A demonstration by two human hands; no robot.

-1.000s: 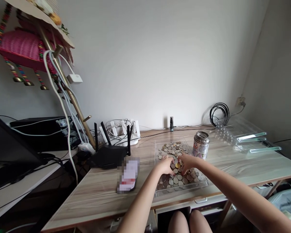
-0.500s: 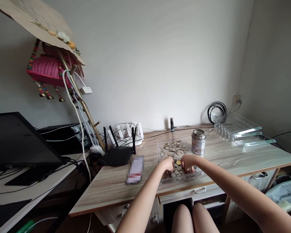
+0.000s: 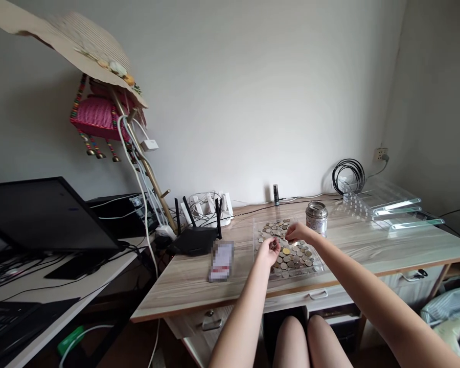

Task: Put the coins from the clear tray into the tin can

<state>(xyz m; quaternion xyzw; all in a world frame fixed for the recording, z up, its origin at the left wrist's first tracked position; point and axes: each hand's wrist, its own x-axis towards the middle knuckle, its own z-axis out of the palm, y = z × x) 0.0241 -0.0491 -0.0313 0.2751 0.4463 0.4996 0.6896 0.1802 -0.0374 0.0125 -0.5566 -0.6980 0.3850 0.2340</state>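
Note:
Many loose coins [image 3: 291, 258] lie in a shallow clear plastic tray [image 3: 319, 266] on the desk, in a far group and a near group. My left hand [image 3: 270, 250] is raised over the tray's left side, palm turned up, with its fingers curled around a few coins. Over the middle of the tray is my right hand [image 3: 298, 232], its fingers bent down and pinched together. Whatever those fingertips hold is hidden. Just behind my right hand stands a round metal tin [image 3: 316, 221] with a patterned side and a slot in its lid.
To the left lie a blurred flat packet [image 3: 221, 263] and a black router [image 3: 195, 240] with antennas. Clear stacked trays [image 3: 391, 204] and a coiled black cable [image 3: 348, 176] occupy the back right. A small dark bottle [image 3: 276, 194] stands by the wall.
Both hands have lifted from the near coins and moved toward the back of the tray. My left hand has turned palm up with coins in it. The view has shifted left.

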